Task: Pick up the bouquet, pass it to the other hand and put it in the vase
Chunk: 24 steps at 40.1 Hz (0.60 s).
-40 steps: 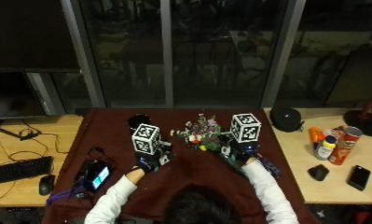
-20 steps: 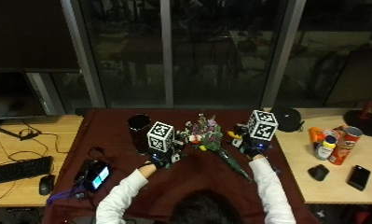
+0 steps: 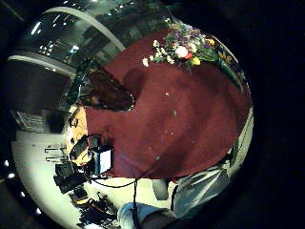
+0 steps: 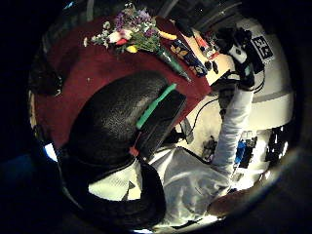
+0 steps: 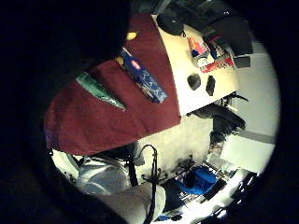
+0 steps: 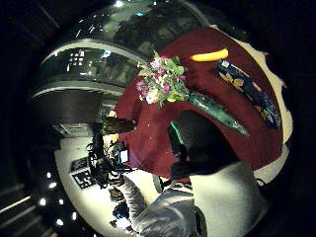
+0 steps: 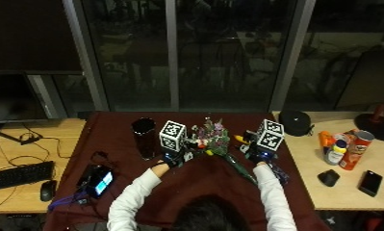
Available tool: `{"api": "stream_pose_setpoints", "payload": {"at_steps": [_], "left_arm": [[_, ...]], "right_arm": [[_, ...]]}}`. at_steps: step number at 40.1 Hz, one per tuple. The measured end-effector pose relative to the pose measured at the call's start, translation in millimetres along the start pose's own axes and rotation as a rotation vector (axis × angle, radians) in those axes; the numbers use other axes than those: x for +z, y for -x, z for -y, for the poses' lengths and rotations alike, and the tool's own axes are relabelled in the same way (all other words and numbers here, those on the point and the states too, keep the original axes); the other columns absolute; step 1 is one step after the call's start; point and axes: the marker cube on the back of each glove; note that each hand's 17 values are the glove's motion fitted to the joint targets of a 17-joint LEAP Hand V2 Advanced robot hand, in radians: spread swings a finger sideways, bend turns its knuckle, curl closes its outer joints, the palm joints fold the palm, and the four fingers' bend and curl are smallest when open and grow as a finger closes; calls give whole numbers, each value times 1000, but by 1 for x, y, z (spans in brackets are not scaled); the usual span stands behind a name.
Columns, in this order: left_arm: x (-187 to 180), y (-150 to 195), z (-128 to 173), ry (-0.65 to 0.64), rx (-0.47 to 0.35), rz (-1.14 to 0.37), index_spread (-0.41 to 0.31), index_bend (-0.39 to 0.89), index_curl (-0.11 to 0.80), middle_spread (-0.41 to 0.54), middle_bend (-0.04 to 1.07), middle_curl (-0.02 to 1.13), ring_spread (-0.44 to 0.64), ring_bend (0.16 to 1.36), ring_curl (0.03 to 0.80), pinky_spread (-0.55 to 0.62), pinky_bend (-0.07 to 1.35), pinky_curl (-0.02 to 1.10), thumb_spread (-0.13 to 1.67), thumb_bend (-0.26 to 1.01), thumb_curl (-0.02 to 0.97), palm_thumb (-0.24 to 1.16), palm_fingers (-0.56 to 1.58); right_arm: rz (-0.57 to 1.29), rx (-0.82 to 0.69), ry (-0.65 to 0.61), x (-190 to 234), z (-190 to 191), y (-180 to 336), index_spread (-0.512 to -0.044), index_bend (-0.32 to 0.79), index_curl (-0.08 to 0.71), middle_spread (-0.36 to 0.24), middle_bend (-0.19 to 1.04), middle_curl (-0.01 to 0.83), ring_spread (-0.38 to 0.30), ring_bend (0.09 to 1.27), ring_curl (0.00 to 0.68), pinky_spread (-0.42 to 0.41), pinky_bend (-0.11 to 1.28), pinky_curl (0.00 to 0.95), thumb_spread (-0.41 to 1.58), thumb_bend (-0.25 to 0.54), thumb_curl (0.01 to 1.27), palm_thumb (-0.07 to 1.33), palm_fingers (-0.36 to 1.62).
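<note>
The bouquet (image 7: 212, 137) lies on the dark red tablecloth (image 7: 114, 144), its flowers pointing away from me and its green wrapped stems (image 7: 241, 172) toward me. Neither hand touches it. My left hand (image 7: 171, 158) hovers just left of the flowers, thumb (image 4: 122, 117) relaxed and nothing in it. To the right of the stems, my right hand (image 7: 260, 155) also holds nothing. The dark vase (image 7: 143, 137) stands upright left of my left hand. The palm views show the bouquet (image 3: 183, 47) (image 4: 129, 34) (image 6: 163, 84) lying free and the vase (image 3: 105, 90) beside it.
A blue patterned packet (image 7: 278, 173) (image 5: 142, 77) lies near the cloth's right edge, and a yellow banana (image 6: 210, 55) beyond it. A lit phone (image 7: 98, 180) lies front left. Bottles and a can (image 7: 355, 149) stand on the wooden table at right, a keyboard (image 7: 15, 175) at left.
My left hand has moved right, closer to the flowers. My right hand has shifted slightly right. The bouquet has stayed on the cloth.
</note>
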Motion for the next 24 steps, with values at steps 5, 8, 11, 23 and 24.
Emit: {"api": "stream_pose_setpoints", "payload": {"at_steps": [5, 8, 11, 23, 24], "left_arm": [[4, -6, 24, 13, 6, -17, 51, 118, 214, 239, 195, 323, 321, 652, 287, 389, 446, 336, 1002, -22, 255, 18, 131], [8, -11, 36, 24, 18, -32, 52, 122, 215, 241, 198, 328, 323, 653, 287, 388, 442, 335, 1002, -23, 258, 18, 126], [11, -15, 45, 34, 28, -41, 52, 123, 215, 242, 197, 331, 323, 655, 286, 388, 442, 335, 1002, -24, 261, 18, 125], [20, -26, 65, 49, 46, -78, 53, 98, 193, 244, 213, 346, 331, 685, 291, 388, 469, 341, 1019, -21, 268, 31, 96], [21, -27, 66, 52, 47, -79, 53, 99, 192, 245, 214, 347, 332, 687, 291, 388, 471, 341, 1020, -21, 268, 31, 95]], "right_arm": [[-19, 15, 23, 22, 5, -2, -207, 84, 134, 30, 236, 358, 55, 645, 335, 258, 709, 374, 1113, -22, 324, 530, 455], [-29, 29, 38, 34, 8, -4, -204, 75, 133, 31, 232, 361, 53, 649, 338, 254, 711, 373, 1111, -22, 328, 530, 455], [-30, 36, 51, 43, 9, -7, -201, 72, 131, 32, 229, 364, 52, 649, 340, 252, 716, 373, 1109, -22, 331, 529, 457], [-76, 94, 101, 98, 18, -24, -189, 52, 113, 21, 243, 380, 20, 673, 350, 195, 732, 373, 1100, -22, 343, 537, 481], [-75, 100, 107, 103, 19, -25, -188, 53, 112, 20, 243, 381, 19, 673, 351, 188, 734, 374, 1100, -22, 344, 537, 481]]}}
